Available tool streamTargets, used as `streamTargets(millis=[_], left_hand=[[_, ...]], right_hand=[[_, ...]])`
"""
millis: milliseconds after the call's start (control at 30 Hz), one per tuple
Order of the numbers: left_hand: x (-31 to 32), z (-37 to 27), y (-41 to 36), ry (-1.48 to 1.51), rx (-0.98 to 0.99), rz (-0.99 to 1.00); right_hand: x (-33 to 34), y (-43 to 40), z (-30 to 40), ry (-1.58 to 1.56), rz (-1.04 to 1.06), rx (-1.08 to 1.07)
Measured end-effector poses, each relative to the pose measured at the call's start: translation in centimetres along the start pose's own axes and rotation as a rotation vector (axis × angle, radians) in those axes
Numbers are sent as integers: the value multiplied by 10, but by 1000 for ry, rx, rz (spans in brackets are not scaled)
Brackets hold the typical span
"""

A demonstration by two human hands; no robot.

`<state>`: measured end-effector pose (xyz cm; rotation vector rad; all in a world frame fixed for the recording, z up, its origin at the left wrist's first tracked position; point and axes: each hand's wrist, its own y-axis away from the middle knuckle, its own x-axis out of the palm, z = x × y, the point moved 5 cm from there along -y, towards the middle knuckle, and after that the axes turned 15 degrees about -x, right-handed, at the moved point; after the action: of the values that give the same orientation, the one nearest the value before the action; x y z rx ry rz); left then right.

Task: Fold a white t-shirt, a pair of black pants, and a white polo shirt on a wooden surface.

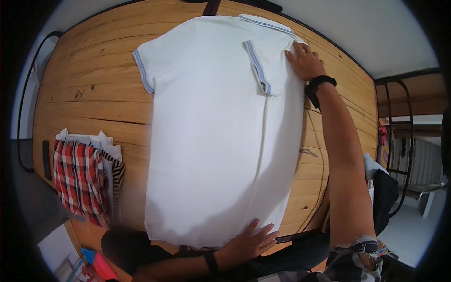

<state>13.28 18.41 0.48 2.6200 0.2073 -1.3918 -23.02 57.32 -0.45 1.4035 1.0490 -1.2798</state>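
Observation:
A white short-sleeved shirt (211, 123) with blue-striped collar and cuffs lies spread on a wooden surface (105, 81), its collar at the far end. Its right side is folded inward, and that sleeve lies on the body with its striped cuff (258, 67) facing left; the other sleeve sticks out to the left. My right hand (306, 61), with a black watch on the wrist, rests at the folded shoulder beside the collar. Near me, my left hand (250, 243) lies on the right part of the bottom hem, fingers apart, a dark band at its wrist.
At the left lies a stack of folded clothes, a red plaid shirt (79, 172) on top, beside a dark flat object (47, 160). Dark metal rails (410, 127) stand at the right, with more clothes (384, 194) below. A thin cable runs right of the shirt.

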Motion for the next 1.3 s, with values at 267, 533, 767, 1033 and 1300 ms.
streamTargets(millis=[267,533,767,1033,1300], left_hand=[[0,-2,-4,-35,92,110],[-20,-5,2,-213,25,-15],[0,-22,18,-235,18,-20],[-12,-31,58,153,36,121],[-122,94,129,250,-496,-461]], right_hand=[[1,20,-6,-26,-57,48],[6,126,52,-76,-111,-247],[1,265,119,-85,-101,-395],[-4,432,179,-140,-49,-496],[-21,527,220,-155,34,-565]])
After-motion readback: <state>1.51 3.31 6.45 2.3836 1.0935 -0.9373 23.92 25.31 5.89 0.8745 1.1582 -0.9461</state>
